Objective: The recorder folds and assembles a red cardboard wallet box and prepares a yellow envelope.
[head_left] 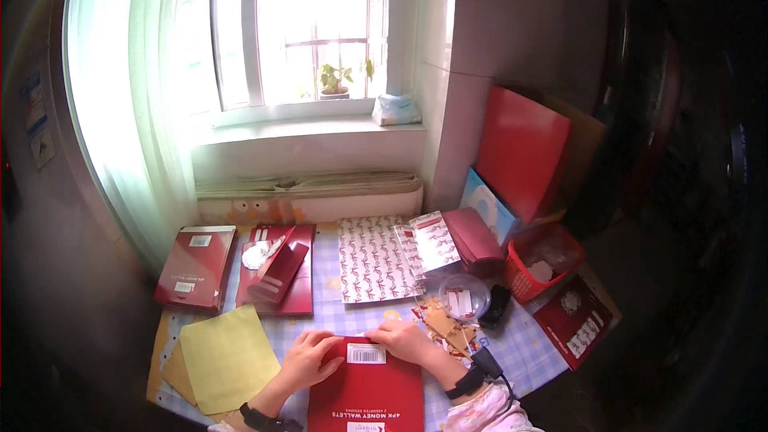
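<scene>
A flat red pack [366, 388] with a white barcode label lies in front of me at the near edge of the table. My left hand [310, 358] grips its far left corner, fingers bent over the edge and thumb against the front. At the far edge, right of the label, my right hand [402, 342] pinches the pack with its fingertips. What lies under those fingertips is hidden. Beside my left forearm is a yellow sheet [228, 360]. Patterned and tan paper pieces [448, 328] lie just beyond my right hand.
A stack of red packs [196, 268] and red folders [300, 280] stand back left. Patterned sheets [372, 260] and dark red wallets [474, 238] lie behind. To the right are a clear round tub [472, 286], a black object [498, 304], a red basket [524, 282] and a red printed sheet [572, 320].
</scene>
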Tool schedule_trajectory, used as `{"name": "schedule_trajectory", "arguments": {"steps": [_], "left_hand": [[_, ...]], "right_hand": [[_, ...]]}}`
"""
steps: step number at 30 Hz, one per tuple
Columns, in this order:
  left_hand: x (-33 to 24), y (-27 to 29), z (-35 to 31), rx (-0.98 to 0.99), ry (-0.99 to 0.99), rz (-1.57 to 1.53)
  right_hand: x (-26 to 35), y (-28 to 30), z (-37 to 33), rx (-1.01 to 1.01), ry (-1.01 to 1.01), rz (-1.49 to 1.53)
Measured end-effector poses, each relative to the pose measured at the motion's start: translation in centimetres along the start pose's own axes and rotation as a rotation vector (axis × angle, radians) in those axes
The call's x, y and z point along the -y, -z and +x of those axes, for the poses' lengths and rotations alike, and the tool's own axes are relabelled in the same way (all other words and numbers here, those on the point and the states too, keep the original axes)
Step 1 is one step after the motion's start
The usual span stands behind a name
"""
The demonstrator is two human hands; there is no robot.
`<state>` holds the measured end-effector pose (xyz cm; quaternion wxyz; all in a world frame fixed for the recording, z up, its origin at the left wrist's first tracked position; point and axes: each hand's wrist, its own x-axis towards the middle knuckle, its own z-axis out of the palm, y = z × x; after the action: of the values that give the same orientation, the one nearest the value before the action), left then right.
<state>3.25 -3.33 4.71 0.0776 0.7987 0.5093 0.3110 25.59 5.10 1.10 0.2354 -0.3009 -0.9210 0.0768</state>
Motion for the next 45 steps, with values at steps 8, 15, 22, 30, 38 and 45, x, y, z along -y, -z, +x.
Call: {"name": "schedule_trajectory", "arguments": {"steps": [8, 15, 22, 30, 38, 45], "left_hand": [[2.1, -2.8, -1.4, 0.013, -0.021, 0.016], [2.2, -2.8, -1.4, 0.088, 0.173, -0.136], [3.1, -3.1, -1.6, 0.165, 0.203, -0.207], [3.4, -3.0, -1.4, 0.149, 0.161, -0.205], [4.0, -0.7, -1.0, 0.319, 0.243, -0.143], [5.1, 0.7, -1.4, 0.381, 0.122, -0.16]], "right_hand": [[3.3, -2.0, 0.0, -0.065, 0.07, 0.102], [3.4, -1.7, -0.1, -0.016, -0.066, 0.254], [3.8, -1.6, -0.1, -0.017, -0.028, 0.217], [3.7, -1.8, 0.0, 0.008, 0.013, 0.162], [3.5, -1.3, 0.2, 0.013, 0.024, 0.162], [3.5, -1.4, 0.2, 0.005, 0.047, 0.136]]}}
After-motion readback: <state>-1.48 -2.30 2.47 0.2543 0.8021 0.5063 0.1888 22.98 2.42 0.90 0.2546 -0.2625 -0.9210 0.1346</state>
